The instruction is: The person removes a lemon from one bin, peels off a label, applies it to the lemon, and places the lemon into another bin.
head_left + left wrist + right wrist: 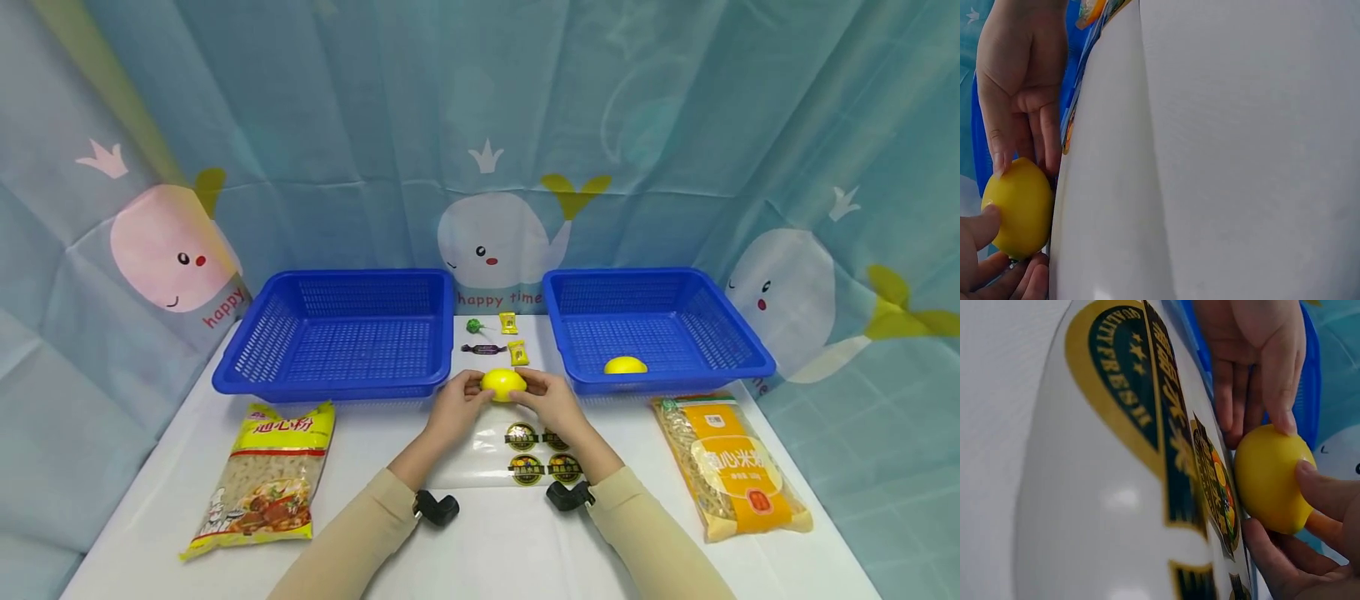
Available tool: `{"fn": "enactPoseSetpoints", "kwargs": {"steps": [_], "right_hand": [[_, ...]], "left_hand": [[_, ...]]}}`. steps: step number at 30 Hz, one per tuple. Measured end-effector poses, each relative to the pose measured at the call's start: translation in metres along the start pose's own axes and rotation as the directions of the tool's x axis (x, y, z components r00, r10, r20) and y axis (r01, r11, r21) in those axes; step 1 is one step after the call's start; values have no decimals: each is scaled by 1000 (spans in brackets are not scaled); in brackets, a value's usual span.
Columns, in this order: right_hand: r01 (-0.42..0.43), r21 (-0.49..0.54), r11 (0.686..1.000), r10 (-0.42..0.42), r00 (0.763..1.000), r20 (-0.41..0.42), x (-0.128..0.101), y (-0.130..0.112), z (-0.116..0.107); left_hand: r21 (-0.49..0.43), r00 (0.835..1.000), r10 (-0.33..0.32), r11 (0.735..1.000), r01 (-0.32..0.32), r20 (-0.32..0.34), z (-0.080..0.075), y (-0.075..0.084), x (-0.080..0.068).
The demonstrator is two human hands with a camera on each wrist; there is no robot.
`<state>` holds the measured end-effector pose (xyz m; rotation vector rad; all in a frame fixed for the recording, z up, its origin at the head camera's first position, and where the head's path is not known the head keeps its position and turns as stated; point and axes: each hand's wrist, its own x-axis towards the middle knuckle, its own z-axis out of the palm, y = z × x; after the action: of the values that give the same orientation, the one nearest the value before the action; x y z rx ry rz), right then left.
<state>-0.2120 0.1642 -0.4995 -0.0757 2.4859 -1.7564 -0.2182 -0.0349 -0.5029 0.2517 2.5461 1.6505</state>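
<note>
Yellow lemon (503, 384), long axis left-right, gripped endwise by left hand (454, 407) and right hand (552, 402).

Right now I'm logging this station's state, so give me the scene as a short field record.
held item: lemon, gripped from both sides
left hand: on the lemon's left end
right hand: on its right end
under hands: clear printed bag
left basket: nothing visible inside
right basket: second lemon
between baskets: candies
</note>
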Motion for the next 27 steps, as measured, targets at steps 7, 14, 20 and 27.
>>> {"fn": "enactPoseSetpoints", "kwargs": {"steps": [7, 14, 20, 27], "right_hand": [[-7, -37, 999, 7, 1000, -2, 0, -1, -3], [-10, -35, 999, 11, 1000, 7, 1, 0, -2], [13, -164, 986, -11, 1000, 14, -1, -3, -2], [17, -209, 978, -19, 1000, -5, -3, -6, -3]], "left_hand": [[-5, 1000, -9, 1000, 9, 9, -1, 0, 2], [48, 1000, 4, 999, -6, 28, -3, 0, 0], [100, 999, 7, 995, -11, 34, -7, -1, -6], [121, 999, 4, 993, -9, 41, -9, 2, -9]]}}
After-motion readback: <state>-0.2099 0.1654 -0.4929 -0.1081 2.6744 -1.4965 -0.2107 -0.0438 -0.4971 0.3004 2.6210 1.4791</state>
